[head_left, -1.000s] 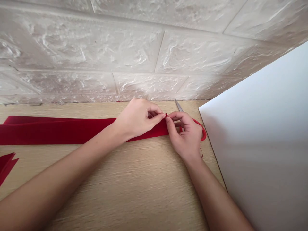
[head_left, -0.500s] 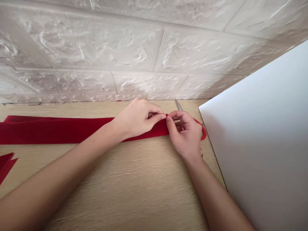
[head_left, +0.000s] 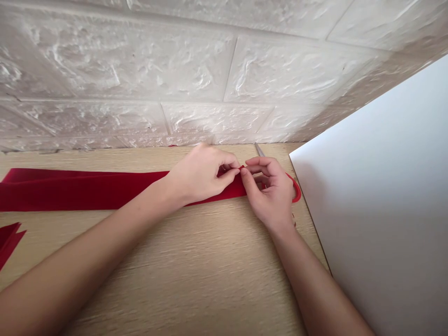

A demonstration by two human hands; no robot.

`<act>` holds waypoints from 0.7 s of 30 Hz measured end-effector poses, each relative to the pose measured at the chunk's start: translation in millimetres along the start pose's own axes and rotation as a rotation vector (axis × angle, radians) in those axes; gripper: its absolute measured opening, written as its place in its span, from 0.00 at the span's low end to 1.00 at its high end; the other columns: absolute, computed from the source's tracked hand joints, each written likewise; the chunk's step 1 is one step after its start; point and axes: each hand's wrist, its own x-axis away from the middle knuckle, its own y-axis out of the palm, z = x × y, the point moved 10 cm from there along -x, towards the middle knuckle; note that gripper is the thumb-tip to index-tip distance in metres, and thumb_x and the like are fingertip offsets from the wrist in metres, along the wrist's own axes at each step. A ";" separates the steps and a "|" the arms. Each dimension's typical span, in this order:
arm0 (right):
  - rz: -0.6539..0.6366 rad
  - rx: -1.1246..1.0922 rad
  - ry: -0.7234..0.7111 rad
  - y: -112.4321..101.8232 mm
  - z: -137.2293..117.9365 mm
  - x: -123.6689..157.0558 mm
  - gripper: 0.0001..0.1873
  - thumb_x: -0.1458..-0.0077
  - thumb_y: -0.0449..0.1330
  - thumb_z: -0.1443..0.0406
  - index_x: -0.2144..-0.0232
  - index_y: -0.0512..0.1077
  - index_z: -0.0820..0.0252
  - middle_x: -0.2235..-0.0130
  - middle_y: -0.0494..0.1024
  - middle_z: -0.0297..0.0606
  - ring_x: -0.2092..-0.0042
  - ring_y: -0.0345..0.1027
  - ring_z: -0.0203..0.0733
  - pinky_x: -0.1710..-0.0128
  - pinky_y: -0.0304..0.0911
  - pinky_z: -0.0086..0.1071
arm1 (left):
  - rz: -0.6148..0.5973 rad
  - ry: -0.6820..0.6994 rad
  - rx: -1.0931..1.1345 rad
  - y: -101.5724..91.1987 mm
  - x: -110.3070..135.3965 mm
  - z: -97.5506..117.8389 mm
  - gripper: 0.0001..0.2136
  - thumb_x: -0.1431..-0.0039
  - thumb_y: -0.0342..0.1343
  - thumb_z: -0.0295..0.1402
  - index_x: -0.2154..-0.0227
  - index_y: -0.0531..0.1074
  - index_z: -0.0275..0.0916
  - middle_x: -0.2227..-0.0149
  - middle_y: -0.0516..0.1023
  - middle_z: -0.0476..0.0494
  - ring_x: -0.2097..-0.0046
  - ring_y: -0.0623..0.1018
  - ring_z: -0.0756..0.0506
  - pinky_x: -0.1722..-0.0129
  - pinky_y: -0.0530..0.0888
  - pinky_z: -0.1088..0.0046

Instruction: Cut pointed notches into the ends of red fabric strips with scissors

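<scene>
A long red ribbon (head_left: 84, 189) runs across the wooden tabletop from the left edge of the view to both hands. My left hand (head_left: 206, 172) is closed in a pinch on its right end, gathering the cloth into a small tuft. Thumb and index finger of my right hand (head_left: 271, 193) come together on the same end, fingertip to fingertip with the left. Partly under and behind the right hand lie scissors (head_left: 297, 189) with red handles; their metal tip points toward the wall. The hand hides most of them.
A second folded piece of red ribbon (head_left: 10, 240) lies at the left edge. Behind the wooden tabletop (head_left: 196, 280) rises a white brick-patterned wall (head_left: 140, 65). A white panel (head_left: 385, 186) borders the right side. A tiny red scrap sits by the wall.
Both hands stay at the ribbon's end with only slight finger movement. The right index finger has lifted a little away from the tuft. The ribbon's left part has shifted slightly.
</scene>
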 end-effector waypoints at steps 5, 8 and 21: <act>-0.036 -0.037 0.049 3.5 5.1 -1.5 0.06 0.40 0.64 0.62 0.62 0.78 0.56 0.65 0.85 0.34 0.72 0.75 0.35 0.75 0.69 0.29 | 0.028 0.006 0.041 -0.8 0.2 -0.5 0.10 0.39 0.56 0.27 0.68 0.83 0.39 0.75 0.81 0.53 0.77 0.68 0.53 0.70 0.65 0.72; -0.034 -0.053 0.067 3.5 6.7 -2.7 0.05 0.41 0.64 0.62 0.64 0.78 0.57 0.66 0.85 0.35 0.73 0.75 0.35 0.75 0.68 0.29 | 0.040 0.002 0.048 -0.2 -0.2 -2.6 0.10 0.39 0.56 0.27 0.69 0.83 0.38 0.77 0.80 0.53 0.78 0.68 0.54 0.71 0.65 0.72; 0.046 -0.042 0.045 -2.7 2.3 -2.9 0.04 0.42 0.66 0.63 0.67 0.78 0.56 0.69 0.85 0.33 0.75 0.74 0.35 0.76 0.68 0.29 | 0.092 -0.071 0.162 -2.7 0.8 -14.7 0.08 0.38 0.59 0.28 0.66 0.84 0.39 0.72 0.85 0.53 0.75 0.75 0.54 0.71 0.68 0.76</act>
